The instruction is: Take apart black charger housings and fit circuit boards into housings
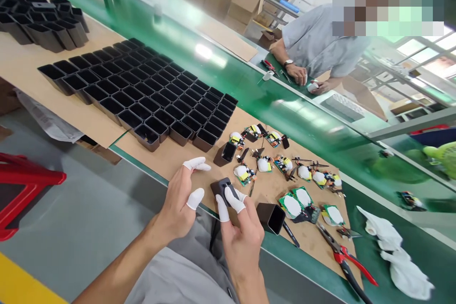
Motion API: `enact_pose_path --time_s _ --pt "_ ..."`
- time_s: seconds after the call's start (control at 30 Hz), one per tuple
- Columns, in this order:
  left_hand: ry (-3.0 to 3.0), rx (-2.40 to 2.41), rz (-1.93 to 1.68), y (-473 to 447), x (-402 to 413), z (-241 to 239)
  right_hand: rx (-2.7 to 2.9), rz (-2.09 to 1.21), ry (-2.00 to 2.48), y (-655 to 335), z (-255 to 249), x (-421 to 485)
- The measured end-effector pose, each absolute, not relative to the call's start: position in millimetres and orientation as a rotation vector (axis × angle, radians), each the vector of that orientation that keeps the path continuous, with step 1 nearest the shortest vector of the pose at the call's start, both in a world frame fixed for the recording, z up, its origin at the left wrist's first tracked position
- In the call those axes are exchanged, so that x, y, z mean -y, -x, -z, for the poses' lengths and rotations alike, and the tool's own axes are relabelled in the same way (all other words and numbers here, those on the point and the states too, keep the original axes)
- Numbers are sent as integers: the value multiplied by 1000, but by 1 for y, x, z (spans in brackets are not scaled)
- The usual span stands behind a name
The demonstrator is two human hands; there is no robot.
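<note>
My right hand (240, 228), with white finger cots on its fingertips, grips a small black plastic case (216, 187) at the table's near edge. The case's closed end shows a slot-like recess, and the fingers cover part of it. To its left, my left hand (183, 199) is apart from it with thumb and fingers spread, also in white cots, holding nothing. Just beyond stands another black case (223, 154). An open-ended black case (272, 218) lies on its side by my right hand. Small circuit boards with white and yellow parts (244, 174) lie close by.
Rows of open black cases (142, 90) fill the cardboard on the left, with another cluster (42, 21) farther back. Red-handled pliers (340, 251), a black pen-like tool (291, 235) and crumpled white cloth (406, 266) lie right. Across the green conveyor (249, 80) sits a co-worker (317, 42).
</note>
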State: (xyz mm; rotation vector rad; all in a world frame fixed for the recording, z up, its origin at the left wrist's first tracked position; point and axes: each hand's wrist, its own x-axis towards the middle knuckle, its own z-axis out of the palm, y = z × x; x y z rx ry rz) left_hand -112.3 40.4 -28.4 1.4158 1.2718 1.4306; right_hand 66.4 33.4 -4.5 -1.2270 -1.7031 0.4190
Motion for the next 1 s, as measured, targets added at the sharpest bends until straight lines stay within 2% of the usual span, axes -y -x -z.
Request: enact_pose_path --time_s 0.2,0.4,0.5,0.63,0.83,1.0 --pt "-1460 -1310 -1423 112 -37 32 1280 -665 1365 -61 -3 -22" --pt "-1556 -1389 -1397 112 -35 33 482 -1481 1079 -66 -26 4" --pt "-1594 -1420 -1375 111 -36 34 408 -1607 1010 -73 -29 6" --pt "-1616 -1402 -1366 112 -34 30 432 -1519 1119 -70 -28 3" --pt "-1959 -1245 -1306 109 -18 -2 880 -940 1319 -54 -20 2" --pt "-1955 -1274 -1214 100 -13 -8 1203 -883 1449 -61 -19 5"
